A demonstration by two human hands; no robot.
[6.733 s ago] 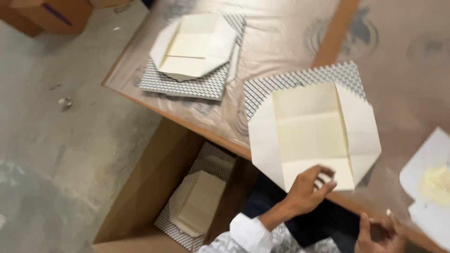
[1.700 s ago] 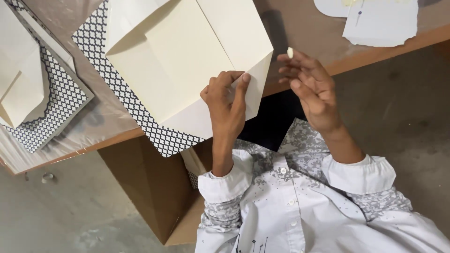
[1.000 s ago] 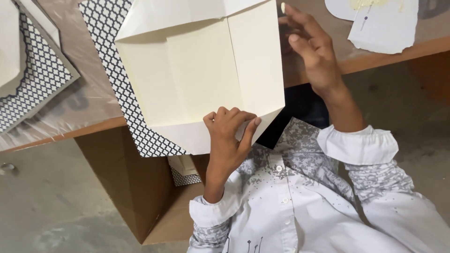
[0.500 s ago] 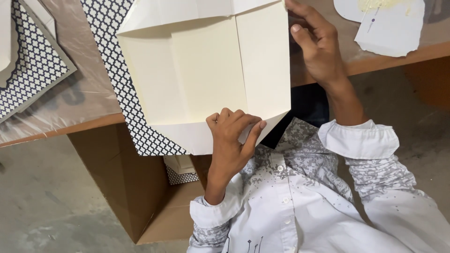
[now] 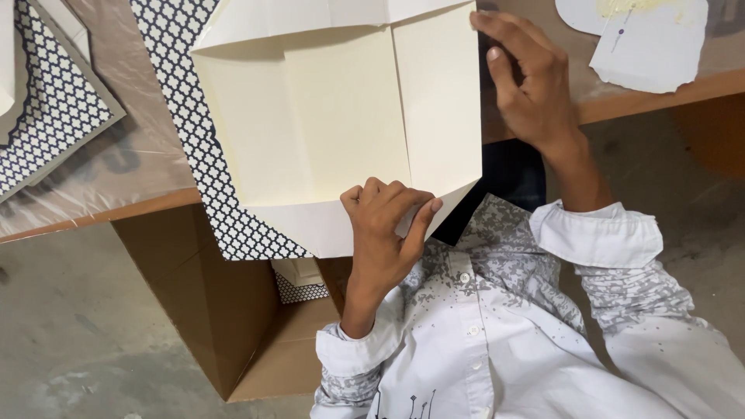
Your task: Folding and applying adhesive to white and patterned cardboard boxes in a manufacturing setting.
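Note:
A large cream paper envelope [image 5: 341, 124] lies unfolded on a dark-and-white patterned sheet [image 5: 186, 93] at the table's near edge. My left hand [image 5: 384, 229] pinches the envelope's bottom flap, thumb and fingers closed over its folded edge. My right hand [image 5: 528, 85] rests flat with its fingertips on the top outer edge of the right flap, which is folded inward. Nothing shows in that hand.
A torn white paper with a yellowish smear [image 5: 644, 39] lies at the top right. Another patterned envelope piece [image 5: 46, 116] sits on the plastic-covered table [image 5: 101, 209] at left. An open cardboard box [image 5: 225, 310] with folded pieces [image 5: 299, 283] stands below the table.
The view drew closer to the envelope. My right hand moved from near the left hand up to the right flap's outer edge. My left hand kept its hold on the bottom flap.

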